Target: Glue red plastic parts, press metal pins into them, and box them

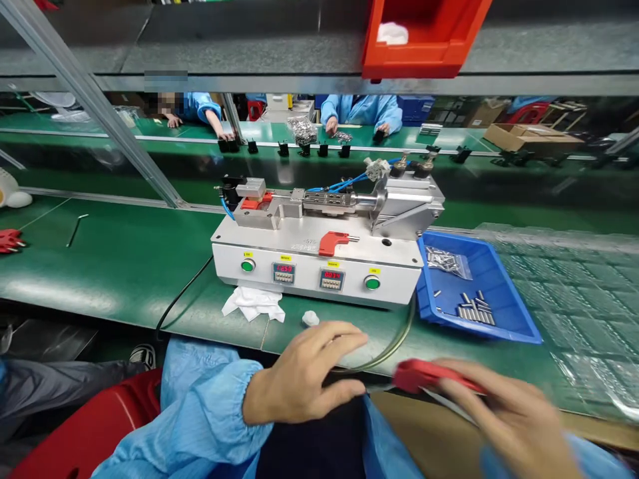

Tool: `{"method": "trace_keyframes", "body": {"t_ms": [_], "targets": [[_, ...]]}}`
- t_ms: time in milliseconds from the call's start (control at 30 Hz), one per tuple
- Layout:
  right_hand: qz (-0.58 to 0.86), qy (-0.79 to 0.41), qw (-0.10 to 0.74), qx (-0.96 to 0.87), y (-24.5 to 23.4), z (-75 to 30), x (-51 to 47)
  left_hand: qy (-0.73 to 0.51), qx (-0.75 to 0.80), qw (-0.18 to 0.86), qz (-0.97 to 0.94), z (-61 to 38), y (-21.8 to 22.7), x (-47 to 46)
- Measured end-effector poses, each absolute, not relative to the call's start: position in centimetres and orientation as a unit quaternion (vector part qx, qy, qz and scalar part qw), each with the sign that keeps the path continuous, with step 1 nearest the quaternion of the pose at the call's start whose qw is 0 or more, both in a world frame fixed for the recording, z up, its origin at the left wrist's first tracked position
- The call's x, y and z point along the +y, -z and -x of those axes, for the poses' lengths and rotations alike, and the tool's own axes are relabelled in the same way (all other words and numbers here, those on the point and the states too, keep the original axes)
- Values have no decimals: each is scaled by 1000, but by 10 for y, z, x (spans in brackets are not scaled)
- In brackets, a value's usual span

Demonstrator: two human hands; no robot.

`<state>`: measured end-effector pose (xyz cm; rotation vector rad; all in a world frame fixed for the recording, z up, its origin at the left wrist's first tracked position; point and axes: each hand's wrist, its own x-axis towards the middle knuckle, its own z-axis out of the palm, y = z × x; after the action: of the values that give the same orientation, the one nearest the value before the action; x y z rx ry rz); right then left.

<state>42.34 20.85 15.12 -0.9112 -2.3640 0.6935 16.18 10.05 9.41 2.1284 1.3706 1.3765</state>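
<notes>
While the left hand point(304, 372) lay flat and open at the table edge point(150, 313), the blurred right hand point(504, 412) gripped a red tool point(424, 376) below the blue tray point(504, 319); likely fetching a pin point(474, 311) next.

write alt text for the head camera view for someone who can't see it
A person's left hand rests open at the near edge of a green bench while the blurred right hand holds a red tool. Behind them sits a white benchtop machine with two green buttons, beside a blue tray of small metal pins.
</notes>
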Motion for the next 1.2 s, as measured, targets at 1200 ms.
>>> {"method": "trace_keyframes", "body": {"t_ms": [1200], "targets": [[128, -89, 229, -961, -81, -318, 197, -654, 554, 460, -231, -146, -47, 49]]}}
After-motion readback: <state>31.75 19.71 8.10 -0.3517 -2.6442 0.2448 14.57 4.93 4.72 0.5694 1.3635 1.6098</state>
